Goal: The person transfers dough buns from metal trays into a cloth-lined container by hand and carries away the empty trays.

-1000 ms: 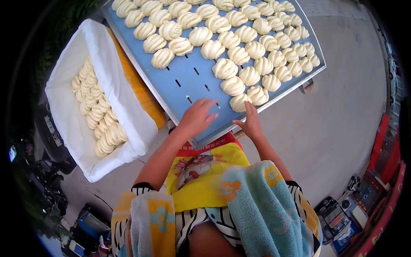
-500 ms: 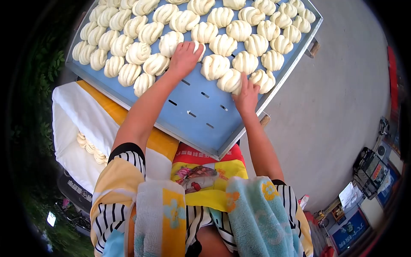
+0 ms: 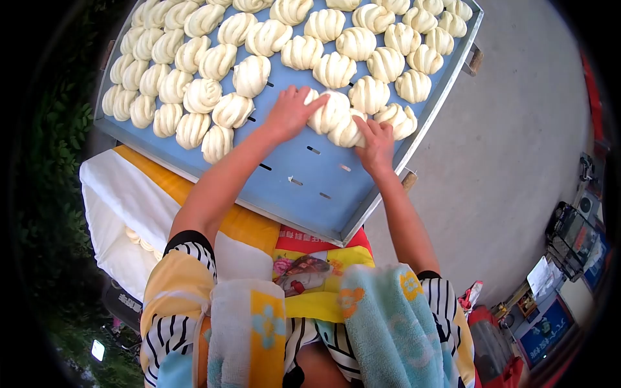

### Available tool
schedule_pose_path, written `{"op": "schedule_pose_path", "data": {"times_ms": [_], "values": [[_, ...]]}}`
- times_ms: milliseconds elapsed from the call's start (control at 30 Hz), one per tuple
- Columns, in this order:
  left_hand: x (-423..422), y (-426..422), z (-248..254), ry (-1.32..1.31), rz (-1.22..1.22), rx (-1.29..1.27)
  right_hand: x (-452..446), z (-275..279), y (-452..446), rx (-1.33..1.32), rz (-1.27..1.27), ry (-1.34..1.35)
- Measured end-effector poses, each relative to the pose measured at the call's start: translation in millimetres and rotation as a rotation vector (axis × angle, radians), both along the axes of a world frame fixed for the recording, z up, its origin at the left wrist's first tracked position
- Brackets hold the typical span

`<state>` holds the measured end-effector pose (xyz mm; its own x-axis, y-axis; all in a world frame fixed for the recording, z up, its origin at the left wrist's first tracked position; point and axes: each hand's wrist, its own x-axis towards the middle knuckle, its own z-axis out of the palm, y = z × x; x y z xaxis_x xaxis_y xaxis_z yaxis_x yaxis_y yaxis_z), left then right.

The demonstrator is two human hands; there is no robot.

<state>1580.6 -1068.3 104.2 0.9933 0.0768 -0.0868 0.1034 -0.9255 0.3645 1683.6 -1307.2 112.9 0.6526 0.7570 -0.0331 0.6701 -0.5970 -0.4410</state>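
Rows of pale twisted dough rolls (image 3: 217, 61) lie on a blue slotted tray (image 3: 284, 194) with a metal rim. My left hand (image 3: 290, 116) is closed around a roll (image 3: 312, 97), mostly hidden behind its fingers, and its thumb lies against a neighbouring roll (image 3: 330, 112). On the other side, my right hand (image 3: 376, 147) grips the right end of a lower roll (image 3: 347, 132), thumb and fingers pressed to it. These rolls sit pushed together between my two hands. Another roll (image 3: 396, 121) rests just right of my right fingertips.
White cloth (image 3: 126, 216) partly covers more rolls (image 3: 139, 239) at the lower left. Wooden pegs (image 3: 409, 180) stick out past the tray's right rim. A yellow and red apron (image 3: 317, 271) and a towel (image 3: 388, 323) hang in front of me. Grey pavement (image 3: 504, 161) spreads to the right.
My left hand has moved right and down, bringing a roll from the gap against the group by my right hand. The right hand has shifted only slightly.
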Motion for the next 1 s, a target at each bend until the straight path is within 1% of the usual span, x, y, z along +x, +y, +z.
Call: {"op": "schedule_pose_path", "data": {"times_ms": [33,100,200,233,300,333,400,433,467,500,533,567,600,667,767,800,867,900,1000], "values": [[-16,-10,3,0.015,-0.061,-0.018,2,7,-14,-0.011,0.055,0.021],[-42,-32,2,0.037,-0.186,-0.058,-7,11,-45,-0.108,0.212,-0.025],[-71,-32,4,-0.030,-0.064,-0.107,-34,10,-45,-0.055,0.205,0.054],[-75,-28,4,-0.026,-0.010,-0.050,-42,3,-34,0.026,0.202,0.013],[-84,-19,7,-0.010,0.099,0.070,-49,-1,-7,0.065,0.183,-0.006],[-89,-15,9,0.120,0.101,0.052,-47,-2,-5,0.047,0.192,-0.003],[-88,-19,30,0.265,0.105,0.172,-45,3,-2,0.011,0.201,0.000],[-83,-23,43,0.331,0.107,0.227,-40,14,-10,-0.006,0.212,0.056],[-75,-29,60,0.261,0.041,0.200,-29,38,-22,-0.025,0.225,0.109],[-63,-36,78,0.188,-0.024,0.174,-13,47,-35,-0.075,0.241,0.068],[-53,-46,87,0.119,-0.087,0.145,3,56,-47,-0.123,0.258,0.026],[-44,-63,81,0.064,-0.214,0.091,19,53,-57,-0.203,0.283,-0.101],[-36,-82,69,0.008,-0.345,0.035,31,45,-63,-0.188,0.349,-0.118],[-24,-120,28,-0.159,-0.467,-0.010,62,22,-61,-0.147,0.477,-0.177],[-9,-139,7,-0.282,-0.449,-0.016,72,13,-43,-0.195,0.546,-0.179],[-11,-139,3,-0.258,-0.430,-0.008,73,14,-38,-0.179,0.560,-0.229],[-17,-134,2,-0.216,-0.396,0.011,63,18,-33,-0.365,0.379,-0.089],[-20,-132,4,-0.220,-0.333,0.017,58,20,-28,-0.452,0.286,-0.019],[-24,-124,10,-0.240,-0.151,0.058,38,12,-32,-0.438,-0.070,0.246]]}}
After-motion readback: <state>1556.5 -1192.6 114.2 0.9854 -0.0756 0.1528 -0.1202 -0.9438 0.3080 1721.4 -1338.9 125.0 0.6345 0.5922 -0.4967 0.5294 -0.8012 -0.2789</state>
